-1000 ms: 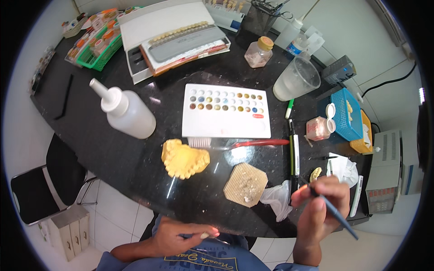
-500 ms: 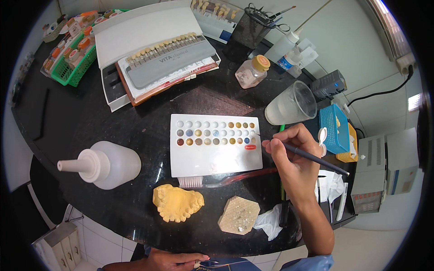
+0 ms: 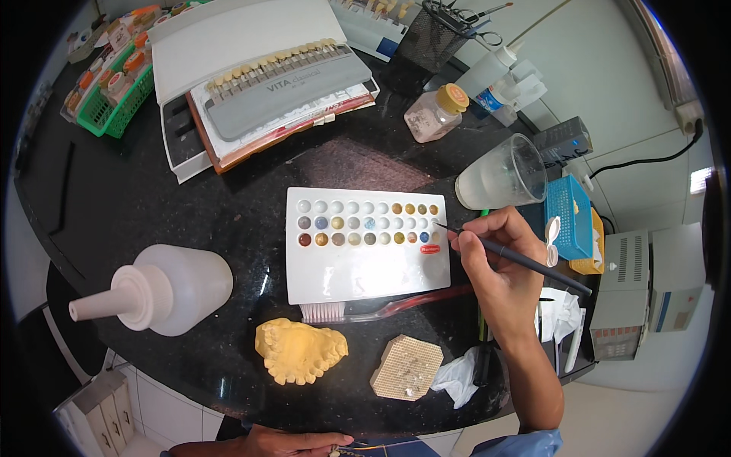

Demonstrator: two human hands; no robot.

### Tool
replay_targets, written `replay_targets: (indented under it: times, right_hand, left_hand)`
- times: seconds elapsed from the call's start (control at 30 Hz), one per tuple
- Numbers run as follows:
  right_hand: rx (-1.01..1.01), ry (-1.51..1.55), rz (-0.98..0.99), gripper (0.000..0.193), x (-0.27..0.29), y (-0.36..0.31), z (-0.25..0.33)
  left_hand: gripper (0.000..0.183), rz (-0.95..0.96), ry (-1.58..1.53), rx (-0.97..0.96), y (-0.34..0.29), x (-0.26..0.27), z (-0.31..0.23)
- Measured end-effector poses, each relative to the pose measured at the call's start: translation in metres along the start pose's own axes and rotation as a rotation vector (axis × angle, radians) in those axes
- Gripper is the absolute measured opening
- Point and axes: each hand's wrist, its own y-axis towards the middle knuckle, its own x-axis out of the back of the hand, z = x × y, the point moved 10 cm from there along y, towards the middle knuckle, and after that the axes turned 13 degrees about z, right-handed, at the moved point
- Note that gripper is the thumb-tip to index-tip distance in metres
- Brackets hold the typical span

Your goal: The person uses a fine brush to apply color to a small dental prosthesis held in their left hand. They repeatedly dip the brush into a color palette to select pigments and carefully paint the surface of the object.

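Observation:
Between thumb and fingers, my right hand (image 3: 506,266) holds a slim dark brush (image 3: 533,263), closed around it like a pen. Its fine tip is over the right end of the middle row of wells in the white palette (image 3: 358,278); whether it touches is hard to tell. Several of the wells hold brown, yellow, blue and grey colours. At the lower edge my left hand (image 3: 293,442) is closed on a small cream, tooth-like piece (image 3: 335,451), partly cut off by the frame. Thin metal lines show beside that piece.
Below the palette lie a toothbrush (image 3: 324,313), a yellow dental cast (image 3: 299,352) and a honeycomb block (image 3: 407,369). A squeeze bottle (image 3: 186,289) stands left. Behind are a clear cup (image 3: 499,175), a jar (image 3: 435,114) and a shade guide (image 3: 282,91). Crumpled tissue (image 3: 459,377) lies right.
The view has shifted slightly, so the table things appear a little larger and displaced. My right hand keeps the brush by the palette's right wells. My left hand sits slightly lower in the picture.

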Motion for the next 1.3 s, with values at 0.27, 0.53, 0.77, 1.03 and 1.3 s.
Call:
replay_targets:
  times: [0.27,0.53,0.77,1.03,1.3]
  right_hand:
    - [0.017,-0.02,0.001,0.008,-0.001,0.001,0.002]
    - [-0.016,-0.004,-0.005,0.008,-0.001,0.001,0.001]
    - [-0.058,0.09,-0.014,0.008,0.01,-0.011,0.012]
    - [0.07,0.188,-0.099,0.018,0.032,-0.075,0.061]
    - [0.306,0.309,-0.047,0.031,-0.017,-0.176,0.066]
  left_hand:
    - [0.017,0.004,-0.035,0.028,0.002,0.003,-0.001]
    - [0.016,0.0,-0.051,0.039,0.001,0.004,0.0]
    - [0.014,-0.063,-0.116,0.076,0.006,0.011,-0.004]
    - [0.022,-0.012,-0.233,0.121,0.002,0.004,0.01]
    - [0.018,-0.069,-0.249,0.107,0.011,0.015,-0.002]
